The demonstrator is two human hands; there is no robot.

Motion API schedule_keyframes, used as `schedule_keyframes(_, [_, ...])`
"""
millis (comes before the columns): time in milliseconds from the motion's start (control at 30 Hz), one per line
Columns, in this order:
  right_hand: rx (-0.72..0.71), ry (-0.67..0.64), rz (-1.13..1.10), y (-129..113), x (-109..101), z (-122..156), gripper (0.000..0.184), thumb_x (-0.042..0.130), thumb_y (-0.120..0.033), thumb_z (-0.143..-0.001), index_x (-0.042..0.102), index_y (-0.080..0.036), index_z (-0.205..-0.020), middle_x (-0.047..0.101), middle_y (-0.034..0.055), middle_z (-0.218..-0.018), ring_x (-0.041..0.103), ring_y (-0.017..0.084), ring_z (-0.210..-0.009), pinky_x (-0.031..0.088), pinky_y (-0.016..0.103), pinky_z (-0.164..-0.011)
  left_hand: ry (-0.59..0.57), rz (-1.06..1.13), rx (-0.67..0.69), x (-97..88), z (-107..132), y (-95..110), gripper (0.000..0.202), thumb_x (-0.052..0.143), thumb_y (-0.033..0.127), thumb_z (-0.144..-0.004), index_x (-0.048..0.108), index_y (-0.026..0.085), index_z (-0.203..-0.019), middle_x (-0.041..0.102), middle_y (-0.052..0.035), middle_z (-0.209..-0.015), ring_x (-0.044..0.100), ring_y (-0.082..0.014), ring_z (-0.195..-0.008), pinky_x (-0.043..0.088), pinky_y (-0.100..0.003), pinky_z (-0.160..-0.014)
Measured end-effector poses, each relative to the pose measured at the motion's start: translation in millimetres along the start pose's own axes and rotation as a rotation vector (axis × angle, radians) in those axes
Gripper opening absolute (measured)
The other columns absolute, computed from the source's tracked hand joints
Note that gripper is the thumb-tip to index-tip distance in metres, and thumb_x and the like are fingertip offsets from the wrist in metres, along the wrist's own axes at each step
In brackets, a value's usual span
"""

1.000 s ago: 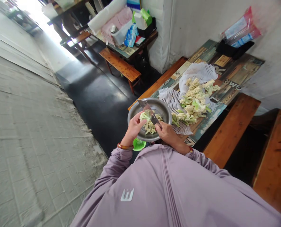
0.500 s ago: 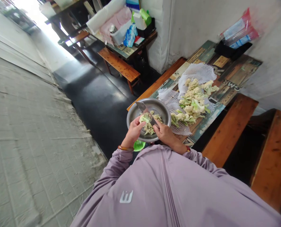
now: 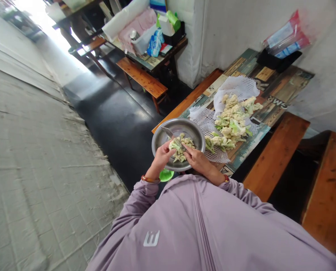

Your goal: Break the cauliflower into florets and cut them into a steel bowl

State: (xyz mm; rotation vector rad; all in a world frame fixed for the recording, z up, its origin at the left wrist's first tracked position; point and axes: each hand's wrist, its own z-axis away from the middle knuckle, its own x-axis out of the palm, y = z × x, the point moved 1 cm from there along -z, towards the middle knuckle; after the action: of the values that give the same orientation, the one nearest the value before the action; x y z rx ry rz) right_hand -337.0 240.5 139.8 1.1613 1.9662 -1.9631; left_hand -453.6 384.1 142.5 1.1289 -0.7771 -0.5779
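Note:
My left hand (image 3: 161, 155) is closed on a cauliflower floret (image 3: 173, 144) held over a round metal bowl (image 3: 160, 132). In my right hand (image 3: 196, 158) is a knife (image 3: 167, 131), its broad blade pointing up and left across the bowl and against the floret. The handle is mostly hidden by my fingers. Cut cauliflower pieces (image 3: 180, 156) lie in the bowl under both hands. To the right, a pile of cauliflower (image 3: 232, 116) rests on white netting (image 3: 203, 117) on the table.
The patterned wooden table (image 3: 286, 88) carries a black holder (image 3: 278, 62) with plastic packs at its far end. Wooden benches (image 3: 278, 154) stand along it. A green container (image 3: 166, 174) shows below the bowl. Another loaded table (image 3: 152, 62) stands further back; a grey wall (image 3: 43, 169) is at left.
The knife blade has turned so that less of its flat face shows, and it sits lower at the floret. Both hands stay over the bowl.

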Motion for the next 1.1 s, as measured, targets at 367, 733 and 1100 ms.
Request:
schedule_keyframes(367, [-0.029,-0.119,0.089,1,-7,-3,0.051,0.041,-0.022,-0.101,0.044,-0.024,-0.152,0.067,0.0077,-0.134,0.067,0.022,-0.116,0.052,0.036,-0.104,-0.083,-0.036,-0.072,-10.9,-4,-6,0.052,0.083,0.033,-0.072,0.072,0.015,-0.119,0.075,-0.0063,-0.100,0.065,-0.0201,-0.094,0.049,-0.030,-0.087])
schedule_keyframes(733, [0.096,-0.116,-0.048,11,7,0,0.043,0.046,-0.025,-0.099,0.055,-0.015,-0.139,0.075,0.0131,-0.114,0.072,0.023,-0.101,0.056,0.035,-0.092,-0.124,-0.042,-0.110,-25.6,-7,-20,0.051,0.082,0.029,-0.072,0.072,0.015,-0.119,0.075,-0.0060,-0.101,0.066,-0.0188,-0.092,0.049,-0.028,-0.087])
schedule_keyframes(1100, [-0.027,-0.102,-0.050,11,8,3,0.043,0.045,-0.023,-0.099,0.054,-0.022,-0.141,0.068,0.0109,-0.132,0.067,0.023,-0.118,0.054,0.039,-0.101,-0.145,0.070,-0.185,-24.3,-1,-27,0.046,0.084,0.033,-0.071,0.073,0.013,-0.112,0.072,-0.0048,-0.091,0.063,-0.0136,-0.081,0.048,-0.023,-0.076])
